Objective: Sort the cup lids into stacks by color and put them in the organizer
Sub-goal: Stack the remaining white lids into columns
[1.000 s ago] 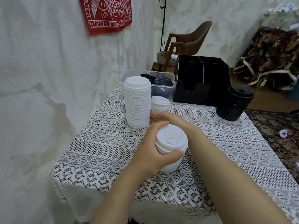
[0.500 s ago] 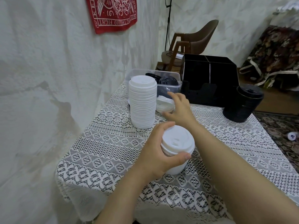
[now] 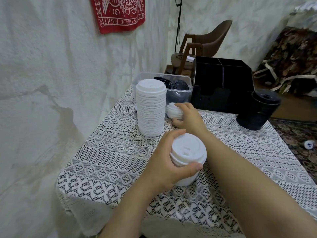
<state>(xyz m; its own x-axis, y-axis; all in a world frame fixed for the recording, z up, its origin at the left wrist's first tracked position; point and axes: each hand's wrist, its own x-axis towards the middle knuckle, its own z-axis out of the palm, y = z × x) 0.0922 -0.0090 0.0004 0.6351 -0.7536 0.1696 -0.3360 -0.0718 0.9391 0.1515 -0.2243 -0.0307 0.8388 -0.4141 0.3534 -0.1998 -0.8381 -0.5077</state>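
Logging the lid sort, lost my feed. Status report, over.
Left hand holds short white lid stack. Right hand grips small white lids beside tall white stack. Black organizer unblocked.

Tall lid stack [image 3: 151, 107] left of small lid pile [image 3: 173, 110], bin [image 3: 178, 93] behind, organizer [image 3: 223, 86] right of bin.

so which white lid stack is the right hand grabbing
The small white stack beside the tall white stack; the right hand wraps it, while the left hand holds the near white stack.

Lace-covered table [image 3: 109, 162], white lid stacks [image 3: 151, 107], black organizer [image 3: 223, 86], clear bin [image 3: 178, 95]
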